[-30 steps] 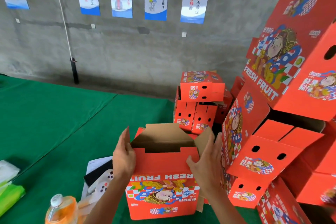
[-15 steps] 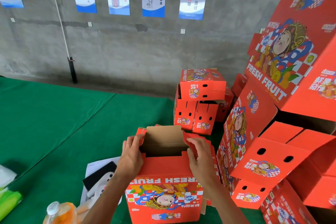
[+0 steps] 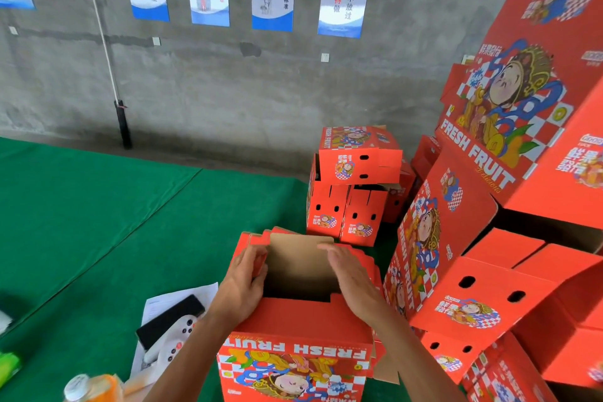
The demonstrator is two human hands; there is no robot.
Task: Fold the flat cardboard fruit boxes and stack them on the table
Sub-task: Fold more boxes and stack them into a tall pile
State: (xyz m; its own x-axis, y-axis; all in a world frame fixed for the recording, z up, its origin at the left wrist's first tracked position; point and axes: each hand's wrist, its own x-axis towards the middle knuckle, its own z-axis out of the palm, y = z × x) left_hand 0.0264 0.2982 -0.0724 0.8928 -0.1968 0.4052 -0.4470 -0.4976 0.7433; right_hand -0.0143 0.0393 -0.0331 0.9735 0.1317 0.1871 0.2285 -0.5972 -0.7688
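Note:
A red "FRESH FRUIT" cardboard box (image 3: pixel 295 320) stands upright on the green table (image 3: pixel 98 222) right in front of me, its top open and the brown inside showing. My left hand (image 3: pixel 243 285) grips the box's left top flap, fingers curled over its edge. On the right top flap my right hand (image 3: pixel 350 281) lies flat, fingers straight, pressing it inward. A pile of folded red boxes (image 3: pixel 483 297) towers at the right. A smaller stack of folded boxes (image 3: pixel 355 186) stands behind, near the wall.
Left of the box lie white papers (image 3: pixel 182 299), a black phone (image 3: pixel 169 320) and a white game controller (image 3: pixel 173 339). An orange drink bottle (image 3: pixel 86 387) stands at the bottom edge. A concrete wall (image 3: pixel 228 91) with posters and a black pole (image 3: pixel 124 124) bounds the table's far side.
Both hands moved from the box's outer sides onto its top side flaps and folded them inward. The brown back flap now leans lower over the opening.

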